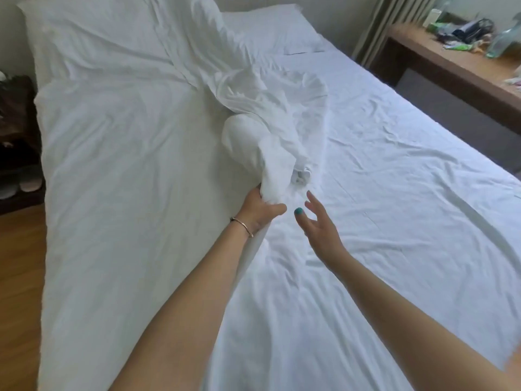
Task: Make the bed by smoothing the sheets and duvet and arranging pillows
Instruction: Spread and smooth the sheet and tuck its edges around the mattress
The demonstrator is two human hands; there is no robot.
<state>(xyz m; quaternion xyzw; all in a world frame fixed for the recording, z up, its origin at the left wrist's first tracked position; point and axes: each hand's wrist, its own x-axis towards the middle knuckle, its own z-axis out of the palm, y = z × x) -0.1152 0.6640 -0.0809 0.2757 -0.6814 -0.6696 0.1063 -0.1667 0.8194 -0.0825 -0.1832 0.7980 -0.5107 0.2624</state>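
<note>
A white duvet (121,170) covers the left half of the bed, and its inner edge is bunched into a twisted roll (262,142) down the middle. My left hand (258,208), with a thin bracelet on the wrist, is shut on the near end of that roll. My right hand (318,221) hovers just to the right of it, fingers spread, holding nothing. The right half shows the bare wrinkled sheet (394,193). One pillow (270,32) lies flat at the head on the right. Another pillow (93,38) lies at the head on the left.
A wooden desk (462,69) with bottles and clutter runs along the right side of the bed, with a curtain (386,21) behind it. On the left is wooden floor (19,277) and a dark low shelf (19,142) holding slippers.
</note>
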